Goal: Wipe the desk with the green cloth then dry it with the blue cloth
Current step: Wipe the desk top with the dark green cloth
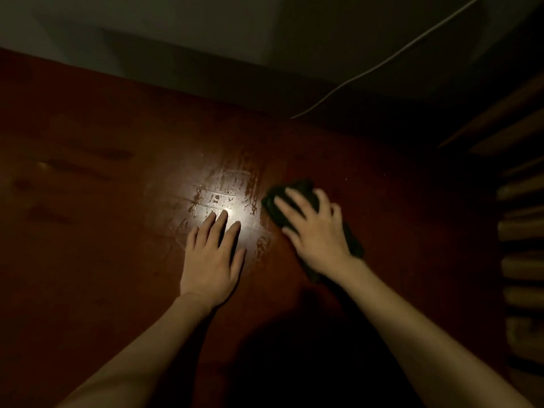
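Head view shows a big brown desk [88, 148], wet and streaky in the middle. Left hand [213, 257] lies flat with straight fingers, likely to steady the person. Right hand [316, 228] presses spread fingers on the dark green cloth [297, 187] to wipe. No blue cloth or containers show.

Cloth [297, 198] on desk [103, 231], right of centre
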The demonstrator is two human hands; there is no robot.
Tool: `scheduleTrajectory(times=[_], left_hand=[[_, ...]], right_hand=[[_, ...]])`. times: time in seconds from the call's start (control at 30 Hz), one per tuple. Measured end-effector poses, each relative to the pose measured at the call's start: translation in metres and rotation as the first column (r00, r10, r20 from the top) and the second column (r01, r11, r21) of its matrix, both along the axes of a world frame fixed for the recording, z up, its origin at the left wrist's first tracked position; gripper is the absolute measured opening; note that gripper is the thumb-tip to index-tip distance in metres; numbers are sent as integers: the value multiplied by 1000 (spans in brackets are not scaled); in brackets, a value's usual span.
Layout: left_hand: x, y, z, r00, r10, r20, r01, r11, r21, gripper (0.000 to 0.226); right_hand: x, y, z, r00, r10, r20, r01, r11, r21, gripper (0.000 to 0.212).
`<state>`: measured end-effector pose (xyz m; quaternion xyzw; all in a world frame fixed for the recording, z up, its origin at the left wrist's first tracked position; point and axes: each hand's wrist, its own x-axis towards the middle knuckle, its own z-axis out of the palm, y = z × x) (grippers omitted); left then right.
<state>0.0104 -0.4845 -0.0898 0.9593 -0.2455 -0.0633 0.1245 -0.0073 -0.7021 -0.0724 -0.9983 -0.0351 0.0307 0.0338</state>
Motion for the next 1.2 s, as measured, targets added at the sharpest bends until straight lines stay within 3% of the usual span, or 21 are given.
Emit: scheduleTrajectory(times=[0.17, 0.23, 0.33, 0.43, 0.5, 0.57, 0.67, 0.73, 0.83, 0.93, 1.07, 1.13, 1.2], left_hand=[[0, -3, -1, 1000, 0, -9, 0, 999, 36, 51], [1, -2, -3, 1000, 1, -22, 0, 999, 48, 52], [1, 0, -3, 999, -4, -33, 6, 998, 59, 53], [0, 0, -3, 999, 4, -40, -2, 999, 44, 55], [0, 0, -3, 999, 4, -38, -3, 999, 41, 56], [0, 0, -2, 1000, 1, -29, 0, 999, 32, 56], [-2, -1, -2, 999, 7, -31, -6, 1000, 25, 58], [-2, -3, -1, 999, 10, -37, -8, 999, 32, 58], [-1, -4, -1, 999, 1, -38, 1, 999, 49, 58], [-1, -2, -2, 999, -2, -45, 5, 998, 60, 58], [1, -2, -3, 999, -14, -30, 17, 997, 74, 57], [2, -1, -3, 999, -18, -27, 20, 997, 69, 57], [2, 0, -3, 1000, -14, -19, 15, 998, 60, 57]], right_hand=[[96, -35, 11, 899, -434, -61, 436, 899, 32, 55], [101, -26, 12, 870, -492, -47, 494, 869, 42, 56], [85, 9, 11, 913, -404, -57, 407, 912, 53, 59], [66, 40, 6, 992, -120, -25, 121, 993, 11, 68], [61, 34, 3, 996, 85, -20, -85, 996, 6, 71], [67, 2, 2, 992, 121, -43, -121, 993, -2, 71], [81, -67, 9, 970, -231, -70, 231, 973, -12, 61], [86, -102, 15, 866, -490, -104, 494, 869, 17, 56], [93, -98, 18, 768, -629, -121, 636, 771, 27, 55], [101, -51, 15, 851, -519, -82, 523, 851, 44, 60], [99, 36, 15, 989, -133, -67, 139, 987, 84, 75], [94, 55, 15, 996, 51, -76, -47, 998, 51, 78], [92, 39, 13, 992, 101, -71, -100, 995, 22, 78]])
